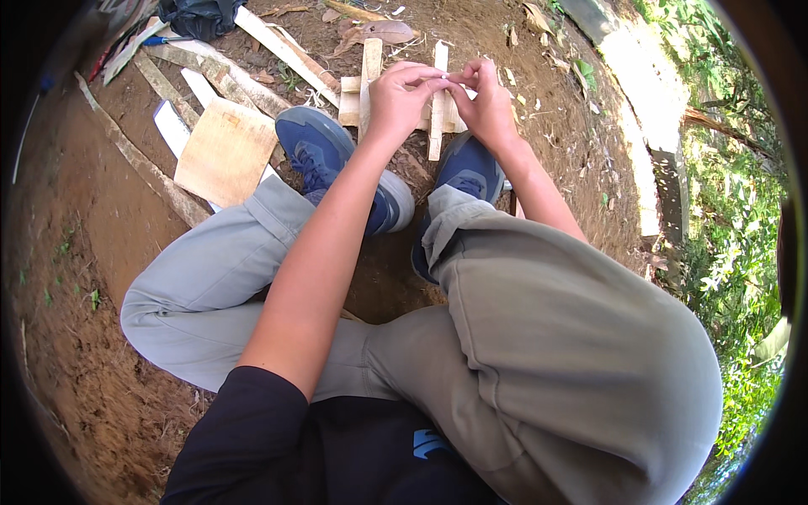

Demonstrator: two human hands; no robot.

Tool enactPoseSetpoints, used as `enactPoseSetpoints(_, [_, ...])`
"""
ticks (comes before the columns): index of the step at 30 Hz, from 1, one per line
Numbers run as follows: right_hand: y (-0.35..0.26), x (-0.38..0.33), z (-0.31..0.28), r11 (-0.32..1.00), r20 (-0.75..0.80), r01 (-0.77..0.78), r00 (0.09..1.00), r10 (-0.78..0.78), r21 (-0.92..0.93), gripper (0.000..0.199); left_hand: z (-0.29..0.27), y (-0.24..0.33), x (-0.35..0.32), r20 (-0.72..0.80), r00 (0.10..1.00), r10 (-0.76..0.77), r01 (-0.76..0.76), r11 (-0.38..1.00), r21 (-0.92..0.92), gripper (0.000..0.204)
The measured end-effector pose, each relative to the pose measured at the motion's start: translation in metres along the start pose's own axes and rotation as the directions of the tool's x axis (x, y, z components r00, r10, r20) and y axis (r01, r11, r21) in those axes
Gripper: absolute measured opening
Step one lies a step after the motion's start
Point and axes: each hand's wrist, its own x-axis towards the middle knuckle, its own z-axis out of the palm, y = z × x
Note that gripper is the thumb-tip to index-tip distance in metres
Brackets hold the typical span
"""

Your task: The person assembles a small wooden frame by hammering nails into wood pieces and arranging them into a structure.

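My left hand (397,101) and my right hand (486,105) meet fingertip to fingertip beyond my shoes. Both are closed in a pinch on a tiny white piece (445,77), too small to name. Below them on the dirt lies a short wooden crosspiece (348,108). Two pale wood strips lie over it: a left strip (369,69), partly behind my left hand, and a right strip (436,130) between my hands. My fingers hide part of this wood, and I cannot tell whether the strips are fixed to the crosspiece.
A squarish wooden board (225,150) lies left of my left shoe (316,147), over several long wood strips (139,151). Farther off are a blue-handled tool (165,39) and a black plastic bag (202,17). My right shoe (471,168) is close to the right strip. Green plants (724,278) line the right side.
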Motion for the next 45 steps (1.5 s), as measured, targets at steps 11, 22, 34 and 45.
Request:
enactPoseSetpoints(11, [0.026,-0.087,-0.097,0.879,-0.235,-0.461,0.873,0.426,-0.120,0.027,0.007,-0.004,-0.002,-0.014,0.995,-0.095,0.093,0.990,-0.105,0.014])
enactPoseSetpoints(22, [0.020,-0.220,-0.081,0.641,-0.058,-0.698,0.689,0.722,-0.319,0.052,0.001,-0.006,0.000,0.017,0.992,-0.122,0.123,0.990,-0.063,0.015])
enactPoseSetpoints(34, [0.035,-0.228,-0.092,0.431,0.040,-0.802,0.457,0.889,-0.414,0.054,0.008,0.003,0.000,-0.021,0.991,-0.134,0.132,0.989,-0.070,0.015])
enactPoseSetpoints(45, [0.011,-0.206,-0.135,0.507,0.162,-0.856,0.516,0.841,0.099,0.027,0.005,0.001,-0.001,-0.021,0.992,-0.121,0.120,0.991,-0.051,0.016])
